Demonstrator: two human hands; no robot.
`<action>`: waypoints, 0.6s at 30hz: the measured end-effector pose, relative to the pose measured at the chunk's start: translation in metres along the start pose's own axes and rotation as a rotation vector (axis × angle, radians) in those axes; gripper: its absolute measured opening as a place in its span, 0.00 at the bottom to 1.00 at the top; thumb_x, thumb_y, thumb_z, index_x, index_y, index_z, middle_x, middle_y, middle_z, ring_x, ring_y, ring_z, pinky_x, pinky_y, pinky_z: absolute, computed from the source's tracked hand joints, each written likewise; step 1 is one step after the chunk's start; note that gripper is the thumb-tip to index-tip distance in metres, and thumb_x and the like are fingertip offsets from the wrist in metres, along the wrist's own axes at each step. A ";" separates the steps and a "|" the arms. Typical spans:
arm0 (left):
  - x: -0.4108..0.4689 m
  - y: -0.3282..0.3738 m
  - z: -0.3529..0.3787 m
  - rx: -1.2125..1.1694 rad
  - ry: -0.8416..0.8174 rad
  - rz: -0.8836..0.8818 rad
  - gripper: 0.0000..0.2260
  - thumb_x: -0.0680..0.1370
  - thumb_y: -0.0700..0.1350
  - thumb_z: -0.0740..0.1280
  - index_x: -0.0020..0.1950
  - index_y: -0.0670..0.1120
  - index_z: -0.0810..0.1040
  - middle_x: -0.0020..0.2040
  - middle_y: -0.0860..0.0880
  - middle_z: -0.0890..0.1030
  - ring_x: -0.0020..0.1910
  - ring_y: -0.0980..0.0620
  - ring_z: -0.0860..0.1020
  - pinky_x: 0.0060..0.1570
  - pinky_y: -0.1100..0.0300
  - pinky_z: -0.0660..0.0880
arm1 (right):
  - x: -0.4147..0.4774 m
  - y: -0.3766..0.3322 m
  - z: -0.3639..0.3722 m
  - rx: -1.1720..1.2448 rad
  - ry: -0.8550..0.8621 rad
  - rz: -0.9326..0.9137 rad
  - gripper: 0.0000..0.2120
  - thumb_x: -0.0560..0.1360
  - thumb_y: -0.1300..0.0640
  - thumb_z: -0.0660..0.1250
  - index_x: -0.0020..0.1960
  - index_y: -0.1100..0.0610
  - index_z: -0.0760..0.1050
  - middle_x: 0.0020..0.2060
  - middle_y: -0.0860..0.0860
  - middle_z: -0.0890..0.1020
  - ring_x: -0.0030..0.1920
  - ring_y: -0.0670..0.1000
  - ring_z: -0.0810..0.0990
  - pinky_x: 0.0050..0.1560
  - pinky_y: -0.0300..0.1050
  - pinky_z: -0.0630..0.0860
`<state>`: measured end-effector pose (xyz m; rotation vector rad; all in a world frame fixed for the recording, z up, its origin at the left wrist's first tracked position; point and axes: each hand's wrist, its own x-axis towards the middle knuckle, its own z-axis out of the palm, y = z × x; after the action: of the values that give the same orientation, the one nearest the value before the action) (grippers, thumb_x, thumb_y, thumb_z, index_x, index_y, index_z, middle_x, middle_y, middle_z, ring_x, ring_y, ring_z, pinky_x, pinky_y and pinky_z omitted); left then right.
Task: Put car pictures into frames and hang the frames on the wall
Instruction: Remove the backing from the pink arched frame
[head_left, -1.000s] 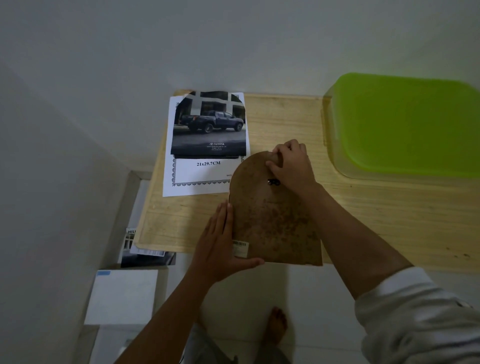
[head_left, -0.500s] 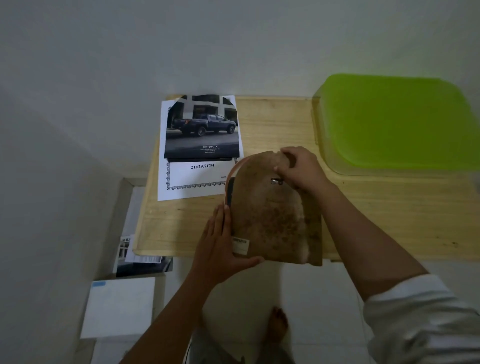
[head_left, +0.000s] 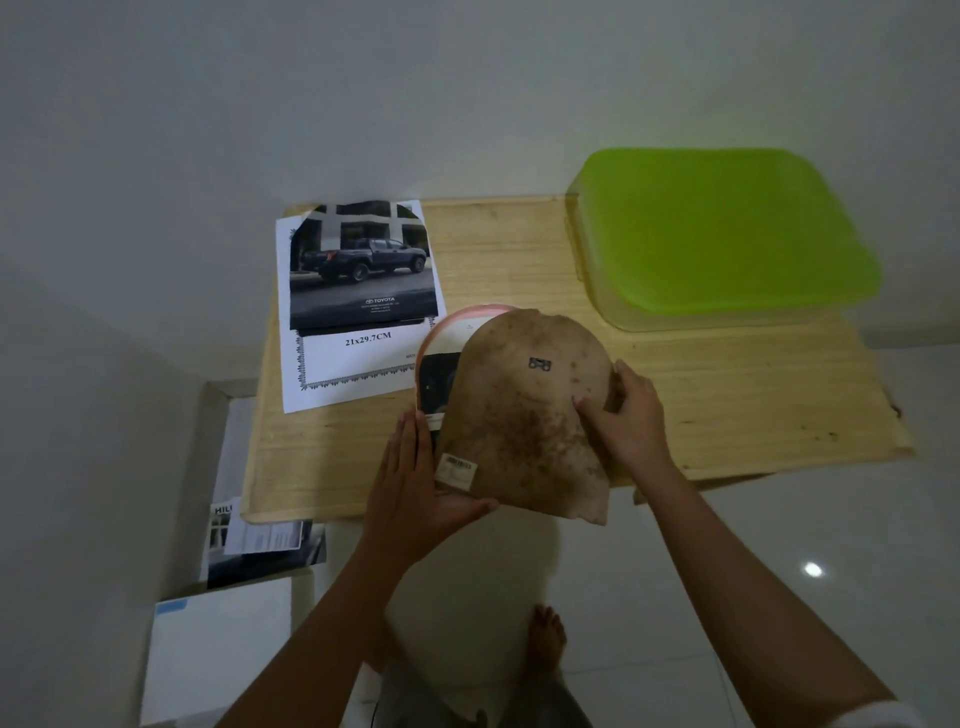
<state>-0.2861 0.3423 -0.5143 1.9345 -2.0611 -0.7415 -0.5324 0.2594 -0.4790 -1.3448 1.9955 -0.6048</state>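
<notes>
An arched pink frame (head_left: 453, 322) lies face down near the front of the wooden table (head_left: 727, 395). Its brown, stained backing board (head_left: 519, 415) is lifted and shifted right, so a dark picture (head_left: 439, 379) shows inside the frame. My right hand (head_left: 628, 410) grips the board's right edge. My left hand (head_left: 415, 483) holds the frame's lower left corner, fingers straight along the side and thumb under the board's bottom edge. A printed pickup-truck picture (head_left: 363, 270) lies on a white sheet marked 21x29.7CM (head_left: 358, 364) at the table's back left.
A green plastic box (head_left: 722, 234) sits at the table's back right against the wall. Below the table on the left lie more car prints (head_left: 265, 545) and a white box (head_left: 218, 644). My bare foot (head_left: 545, 639) stands on the white tiled floor.
My right hand moved from the board's top to its right edge. The backing board lifted and slid right, uncovering the pink frame rim and the picture inside.
</notes>
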 end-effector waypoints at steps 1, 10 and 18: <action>-0.001 -0.001 0.000 -0.014 0.015 -0.021 0.57 0.60 0.80 0.54 0.73 0.47 0.32 0.75 0.48 0.37 0.75 0.51 0.40 0.73 0.52 0.48 | -0.007 0.006 0.003 0.028 -0.012 0.016 0.34 0.70 0.50 0.71 0.71 0.55 0.63 0.63 0.58 0.70 0.63 0.58 0.70 0.63 0.53 0.70; -0.005 -0.017 -0.002 -0.062 0.050 -0.057 0.58 0.61 0.76 0.63 0.75 0.47 0.37 0.77 0.46 0.45 0.76 0.49 0.47 0.72 0.45 0.58 | -0.003 0.020 0.004 0.130 0.016 0.065 0.34 0.68 0.54 0.72 0.71 0.49 0.64 0.59 0.56 0.74 0.60 0.57 0.74 0.60 0.59 0.74; -0.008 -0.018 -0.005 -0.024 0.042 -0.067 0.57 0.61 0.78 0.57 0.75 0.48 0.35 0.77 0.45 0.44 0.76 0.48 0.45 0.73 0.47 0.54 | -0.013 0.031 -0.023 -0.106 0.144 0.008 0.22 0.73 0.59 0.67 0.66 0.61 0.68 0.64 0.62 0.68 0.66 0.61 0.65 0.62 0.48 0.65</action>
<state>-0.2669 0.3489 -0.5181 1.9977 -1.9620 -0.7299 -0.5654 0.2828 -0.4811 -1.3898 2.1739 -0.6149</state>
